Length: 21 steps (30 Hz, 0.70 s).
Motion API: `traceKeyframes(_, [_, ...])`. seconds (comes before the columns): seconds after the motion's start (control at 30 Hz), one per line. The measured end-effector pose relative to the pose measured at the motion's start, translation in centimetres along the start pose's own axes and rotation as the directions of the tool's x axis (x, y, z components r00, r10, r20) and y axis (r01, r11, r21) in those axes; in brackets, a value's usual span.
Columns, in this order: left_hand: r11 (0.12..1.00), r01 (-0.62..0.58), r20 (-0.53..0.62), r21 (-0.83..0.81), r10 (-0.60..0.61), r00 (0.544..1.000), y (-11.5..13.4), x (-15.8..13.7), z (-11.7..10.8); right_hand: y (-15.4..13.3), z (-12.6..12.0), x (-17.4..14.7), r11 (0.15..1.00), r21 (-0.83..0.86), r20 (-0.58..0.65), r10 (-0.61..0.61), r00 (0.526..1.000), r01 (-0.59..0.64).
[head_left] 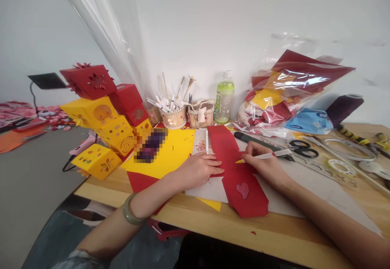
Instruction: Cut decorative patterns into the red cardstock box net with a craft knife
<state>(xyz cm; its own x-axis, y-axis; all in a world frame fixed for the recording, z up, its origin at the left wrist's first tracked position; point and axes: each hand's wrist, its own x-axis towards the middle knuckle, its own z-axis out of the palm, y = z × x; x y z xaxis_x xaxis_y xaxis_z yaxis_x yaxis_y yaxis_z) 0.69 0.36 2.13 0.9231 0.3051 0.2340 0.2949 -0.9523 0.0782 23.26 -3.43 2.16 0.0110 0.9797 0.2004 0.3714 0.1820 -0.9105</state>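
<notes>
A long piece of red paper (243, 187) lies on the wooden table (274, 236), with a heart shape cut near its close end. My left hand (198, 169) presses flat on the red paper's left edge. My right hand (262, 161) grips a white craft knife (271, 155) like a pen, its tip touching the red paper near the middle. A white pen (206, 141) lies just beyond my left hand. A yellow paper sheet (170, 151) is spread to the left.
Red and yellow paper boxes (100, 114) are stacked at the left. Small baskets of pens (173, 114) and a green bottle (224, 98) stand by the wall. A plastic bag of coloured paper (289, 90), scissors (300, 147) and tape rolls (338, 165) lie to the right.
</notes>
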Motion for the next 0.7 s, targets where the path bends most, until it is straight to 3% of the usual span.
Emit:
traceKeyframes(0.4, [0.999, -0.001, -0.004, -0.042, 0.001, 1.0, -0.13, -0.04, 0.15, -0.13, 0.25, -0.06, 1.0, -0.024, 0.115, -0.016, 0.993, 0.019])
traceKeyframes(0.6, [0.994, 0.005, -0.054, -0.112, -0.012, 0.998, -0.06, -0.01, 0.11, -0.46, -0.23, 0.25, 0.999, 0.054, -0.04, 0.01, 0.999, -0.008])
traceKeyframes(0.7, [0.983, 0.059, -0.118, -0.173, -0.08, 0.99, 0.3, 0.09, -0.32, -0.81, -0.71, 0.5, 0.995, 0.1, -0.131, 0.002, 0.991, 0.011])
